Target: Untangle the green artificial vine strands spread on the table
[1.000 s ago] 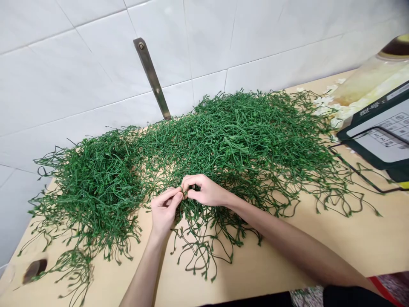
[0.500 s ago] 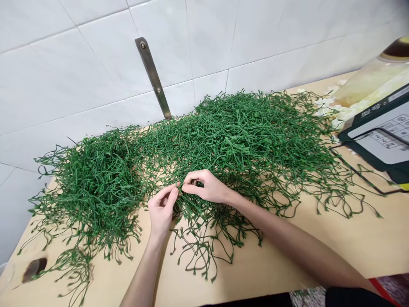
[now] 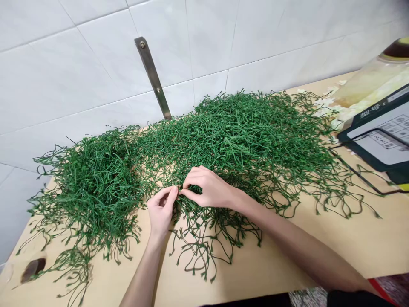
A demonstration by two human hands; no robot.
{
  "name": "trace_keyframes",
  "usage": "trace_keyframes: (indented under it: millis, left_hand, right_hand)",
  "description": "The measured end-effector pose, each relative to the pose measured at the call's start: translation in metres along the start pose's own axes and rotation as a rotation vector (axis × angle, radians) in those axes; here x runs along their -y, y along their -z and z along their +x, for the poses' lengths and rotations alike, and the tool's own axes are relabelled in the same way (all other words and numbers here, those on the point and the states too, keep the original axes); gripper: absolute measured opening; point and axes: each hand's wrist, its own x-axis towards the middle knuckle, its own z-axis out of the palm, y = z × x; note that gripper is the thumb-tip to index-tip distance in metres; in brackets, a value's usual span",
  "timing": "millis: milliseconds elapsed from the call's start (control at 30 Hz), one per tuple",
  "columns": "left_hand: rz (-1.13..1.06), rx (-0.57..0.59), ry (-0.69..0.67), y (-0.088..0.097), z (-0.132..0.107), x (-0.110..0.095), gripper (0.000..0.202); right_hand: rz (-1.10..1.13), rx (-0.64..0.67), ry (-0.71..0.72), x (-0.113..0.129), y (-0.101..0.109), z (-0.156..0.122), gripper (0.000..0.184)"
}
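Thin green artificial flower stems (image 3: 243, 128), curly with small budded ends, lie in a wide tangled heap across the middle of the table. My left hand (image 3: 162, 209) is at the front edge of the heap, thumb and forefinger pinched together. My right hand (image 3: 207, 187) meets it from the right, also in a pinch, with its fingertips almost touching the left ones. Between the two pinches is a small piece of a green stem, mostly hidden by the fingers. Loose stems (image 3: 204, 251) fan out on the tabletop just below my hands.
A second stem pile (image 3: 96, 183) lies at the left. On the right stand a dark-framed box with a printed label (image 3: 383, 136) and a clear container (image 3: 367, 81), with white petals (image 3: 332, 102) around them. A metal bracket (image 3: 153, 79) is fixed to the tiled wall.
My right hand has shifted slightly down and its knuckles have turned a little. My left hand has stayed nearly in place, still pinching. The heaps look unchanged.
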Motion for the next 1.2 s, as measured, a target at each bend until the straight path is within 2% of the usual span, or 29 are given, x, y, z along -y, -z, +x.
trace_keyframes:
  millis: [167, 467, 833, 1200]
  left_hand:
    - [-0.005, 0.017, -0.018, 0.000, -0.002, -0.001, 0.016]
    - [0.016, 0.075, -0.091, -0.002, -0.002, -0.005, 0.015]
    - [0.145, 0.200, -0.182, -0.001, -0.004, -0.003, 0.017]
    - [0.069, 0.221, -0.062, 0.003, 0.000, 0.003, 0.014]
  right_hand:
    - [-0.246, 0.044, 0.106, 0.001, -0.006, -0.002, 0.028]
    - [-0.415, 0.035, 0.160, 0.003, -0.005, -0.002, 0.030]
    - [-0.394, 0.005, 0.082, 0.007, -0.011, -0.002, 0.018]
    - [-0.340, -0.021, 0.162, 0.004, -0.010, -0.003, 0.017]
